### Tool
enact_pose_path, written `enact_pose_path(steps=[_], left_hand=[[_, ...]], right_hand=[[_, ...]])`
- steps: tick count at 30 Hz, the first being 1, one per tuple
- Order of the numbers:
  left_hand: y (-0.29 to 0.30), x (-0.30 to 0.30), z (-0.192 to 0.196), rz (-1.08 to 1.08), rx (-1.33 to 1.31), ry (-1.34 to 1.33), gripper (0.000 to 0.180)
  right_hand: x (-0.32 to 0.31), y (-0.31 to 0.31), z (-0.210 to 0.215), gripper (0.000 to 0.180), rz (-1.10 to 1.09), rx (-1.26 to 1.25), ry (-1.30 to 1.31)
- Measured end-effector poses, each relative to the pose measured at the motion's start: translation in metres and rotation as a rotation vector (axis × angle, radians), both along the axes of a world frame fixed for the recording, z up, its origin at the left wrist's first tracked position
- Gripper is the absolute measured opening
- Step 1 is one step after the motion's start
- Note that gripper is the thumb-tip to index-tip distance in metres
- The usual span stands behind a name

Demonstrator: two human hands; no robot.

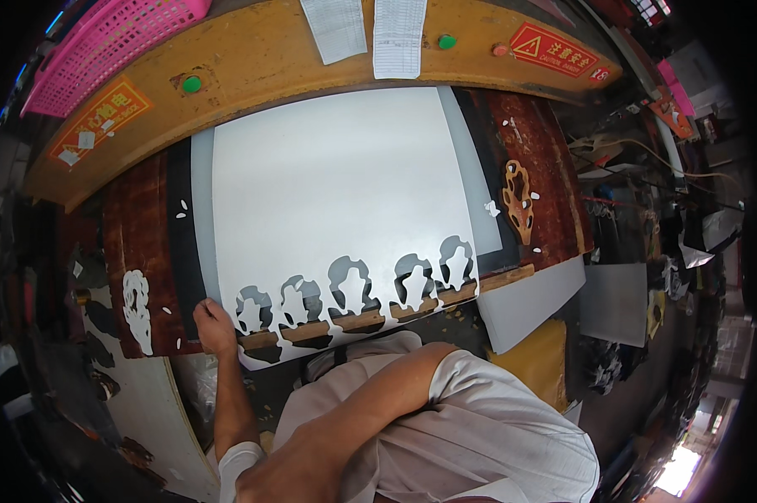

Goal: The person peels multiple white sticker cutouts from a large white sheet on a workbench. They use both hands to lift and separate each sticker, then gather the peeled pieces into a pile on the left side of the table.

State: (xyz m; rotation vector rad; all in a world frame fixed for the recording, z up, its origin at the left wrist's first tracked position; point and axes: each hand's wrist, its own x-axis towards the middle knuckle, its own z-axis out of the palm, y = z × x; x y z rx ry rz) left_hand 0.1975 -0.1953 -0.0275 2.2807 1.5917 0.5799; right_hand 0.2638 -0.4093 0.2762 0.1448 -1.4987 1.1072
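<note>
A large white sheet [336, 176] lies on a pale grey-blue board [204, 218]. Along its near edge is a row of several shaped cutouts, with loose-looking white pieces [353, 289] inside them. My left hand [216, 325] is closed at the sheet's near left corner, its fingers curled by the board's edge; what they pinch, if anything, is hidden. My right arm crosses my body to the lower left, where my right hand [282, 469] shows only in part, its fingers out of sight. At right rests an orange-brown openwork cutting die [517, 201]; at left, a white lacy cutout [135, 310].
A yellow machine beam [261, 50] with green buttons [447, 41] spans the far side. A pink basket [118, 50] sits on it at left. White scraps [181, 210] dot the black mat and reddish-brown table [135, 226]. White sheets [533, 306] are stacked at near right.
</note>
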Motion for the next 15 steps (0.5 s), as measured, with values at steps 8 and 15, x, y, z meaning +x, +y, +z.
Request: enact_pose_path(steps=[8,15], left_hand=[[-0.001,0.002,0.003,0.0,0.001,-0.017,0.04],[-0.001,0.002,0.002,-0.003,0.001,-0.013,0.04]], right_hand=[[-0.011,-0.008,0.011,0.025,-0.139,-0.028,0.346],[0.003,-0.002,-0.009,0.028,-0.011,-0.005,-0.007]])
